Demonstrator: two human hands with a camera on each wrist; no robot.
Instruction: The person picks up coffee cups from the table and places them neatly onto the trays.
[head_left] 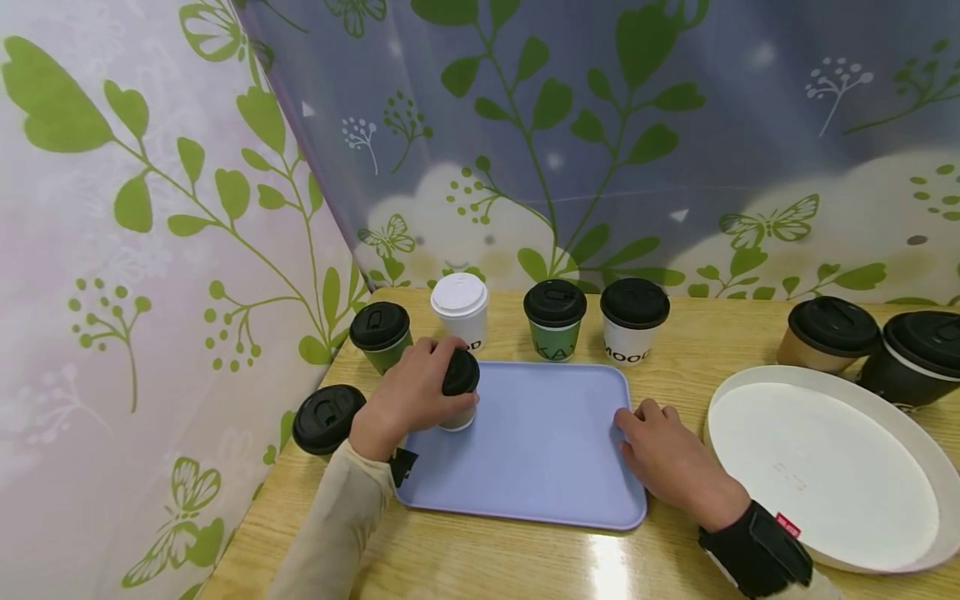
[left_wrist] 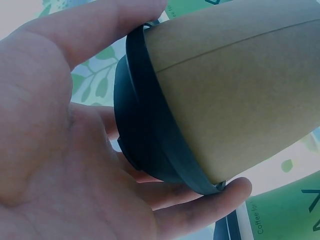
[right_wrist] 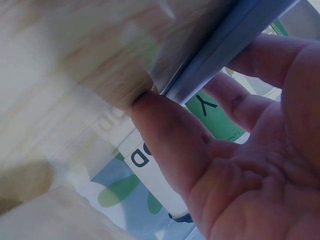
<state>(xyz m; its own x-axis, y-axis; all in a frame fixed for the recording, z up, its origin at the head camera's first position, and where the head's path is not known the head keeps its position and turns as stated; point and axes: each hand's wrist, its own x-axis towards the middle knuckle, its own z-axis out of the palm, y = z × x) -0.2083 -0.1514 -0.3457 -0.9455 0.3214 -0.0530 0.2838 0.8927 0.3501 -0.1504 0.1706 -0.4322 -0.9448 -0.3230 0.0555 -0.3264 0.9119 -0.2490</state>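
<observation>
My left hand [head_left: 420,383] grips a brown paper coffee cup [left_wrist: 235,95] by its black lid [left_wrist: 150,115], fingers and thumb spread round the lid's rim. In the head view this cup overlaps the left part of a lavender rectangular tray [head_left: 532,450]. At the tray's right edge, my right hand [head_left: 667,454] holds the rim with curled fingers. The right wrist view has a fingertip [right_wrist: 150,107] low at the tray's edge, against the wood table. A green cup with a black lid [head_left: 380,333] and another black-lidded cup [head_left: 328,418] stand left of my left hand.
Behind the tray stand a white cup [head_left: 460,308], a green cup [head_left: 555,321] and a white black-lidded cup [head_left: 633,321]. A round white tray [head_left: 825,467] lies at right, with a brown cup [head_left: 825,333] and a black cup [head_left: 911,358] behind it. Patterned curtains [head_left: 585,150] border the table.
</observation>
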